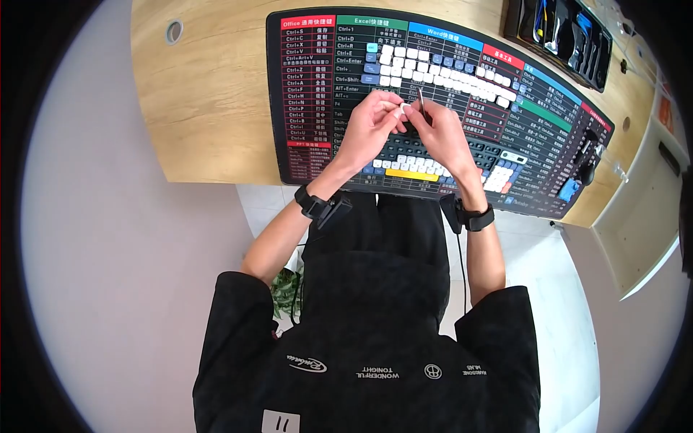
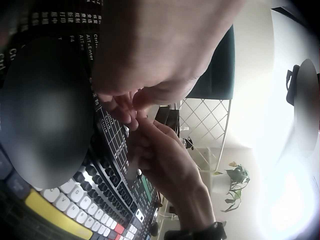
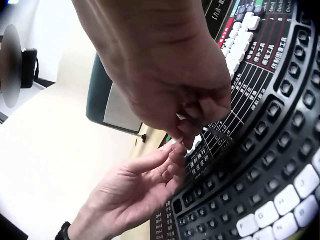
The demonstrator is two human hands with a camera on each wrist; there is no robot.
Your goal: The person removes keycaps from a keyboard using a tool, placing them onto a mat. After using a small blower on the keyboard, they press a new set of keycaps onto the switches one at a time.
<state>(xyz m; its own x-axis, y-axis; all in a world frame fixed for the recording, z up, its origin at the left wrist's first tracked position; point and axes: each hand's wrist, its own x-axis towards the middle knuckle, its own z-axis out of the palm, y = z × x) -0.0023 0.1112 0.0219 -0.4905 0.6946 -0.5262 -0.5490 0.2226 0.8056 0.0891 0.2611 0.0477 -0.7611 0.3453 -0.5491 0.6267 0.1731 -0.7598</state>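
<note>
Both hands meet fingertip to fingertip above the keyboard (image 1: 404, 150), whose middle rows show bare black switches. In the head view my left hand (image 1: 370, 128) pinches a small white keycap (image 1: 405, 106) between thumb and fingers. My right hand (image 1: 442, 137) has its thumb and finger at the same keycap. A thin metal tool (image 3: 218, 133) sticks out of the right hand's curled fingers; most of it is hidden in the palm. White keycaps and a yellow spacebar (image 1: 411, 175) sit on the keyboard's nearest rows.
Several loose white and blue-grey keycaps (image 1: 408, 63) lie in rows on the black shortcut-printed desk mat (image 1: 303, 108) beyond the keyboard. A black tray of tools (image 1: 563, 36) stands at the back right. Small dark objects and a blue item (image 1: 569, 190) lie at the mat's right.
</note>
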